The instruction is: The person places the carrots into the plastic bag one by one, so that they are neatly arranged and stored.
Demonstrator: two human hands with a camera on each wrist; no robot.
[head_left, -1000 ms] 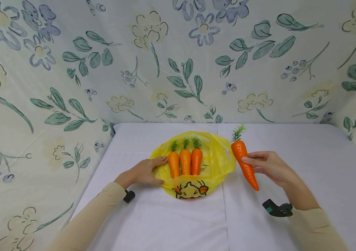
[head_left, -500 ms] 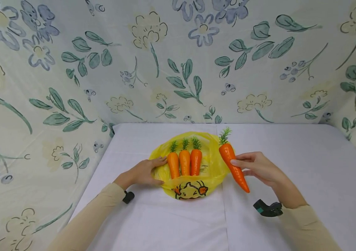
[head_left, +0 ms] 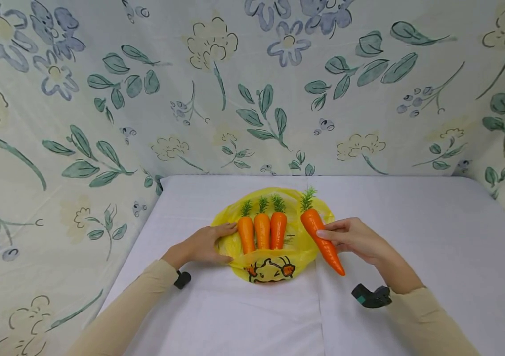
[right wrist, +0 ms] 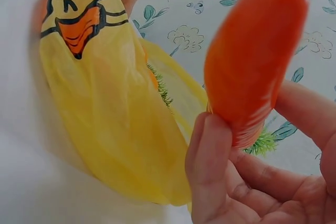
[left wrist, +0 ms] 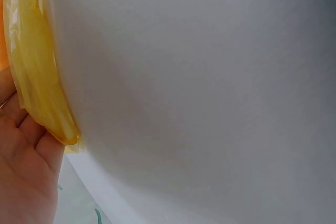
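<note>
We wear long, close-fitting sleeves of pale beige (head_left: 121, 314) on both arms, reaching to the wrists. A small black device (head_left: 182, 279) sits under our left wrist; a larger black one with a teal patch (head_left: 370, 295) sits under our right.

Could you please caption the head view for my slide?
Right hand holds a carrot beside three carrots on a yellow bag.

We see a thin, glossy, half-translucent yellow plastic bag (head_left: 274, 247) on a smooth matt white cloth (head_left: 412, 237); the carrot (head_left: 321, 237) looks like smooth, slightly shiny orange plastic with a bristly green plastic top, and the flowered backdrop (head_left: 252, 89) is soft matt fabric
</note>
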